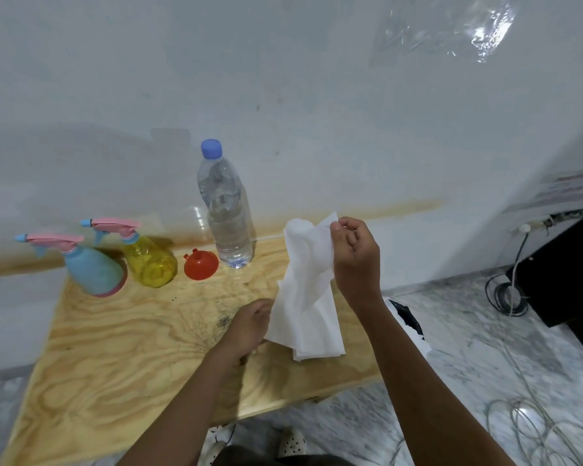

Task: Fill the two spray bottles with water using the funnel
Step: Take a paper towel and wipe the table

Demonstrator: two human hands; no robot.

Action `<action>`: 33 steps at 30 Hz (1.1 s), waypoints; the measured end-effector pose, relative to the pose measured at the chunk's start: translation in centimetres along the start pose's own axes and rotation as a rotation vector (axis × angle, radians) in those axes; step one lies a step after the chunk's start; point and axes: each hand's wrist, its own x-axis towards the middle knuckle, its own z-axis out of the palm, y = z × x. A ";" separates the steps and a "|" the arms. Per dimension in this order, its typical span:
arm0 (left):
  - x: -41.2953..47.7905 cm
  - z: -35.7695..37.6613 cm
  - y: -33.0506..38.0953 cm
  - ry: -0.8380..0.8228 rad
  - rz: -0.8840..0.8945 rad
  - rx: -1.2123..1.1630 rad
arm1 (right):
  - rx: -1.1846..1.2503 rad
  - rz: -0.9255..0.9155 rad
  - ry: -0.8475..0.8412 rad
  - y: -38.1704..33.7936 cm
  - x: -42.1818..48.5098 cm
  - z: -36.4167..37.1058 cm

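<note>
A blue spray bottle (93, 270) and a yellow spray bottle (150, 258), both with pink trigger heads, stand at the table's back left. To the right of them an orange funnel (201, 265) lies mouth down. A capped clear water bottle (228, 213) stands by the wall, holding water. My right hand (354, 253) pinches the top of a white paper towel (305, 297) lifted above the table. My left hand (249, 326) grips the towel's lower left edge, close to the tabletop.
The light wooden table (115, 348) stands against a white wall. Cables (512, 297) and a dark cabinet (569, 274) sit on the marble floor at the right. My feet show below the table's front edge.
</note>
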 end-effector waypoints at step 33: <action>-11.8 -20.3 -2.7 0.401 -0.209 -0.203 | -0.319 -0.061 -0.844 6.0 -9.8 18.9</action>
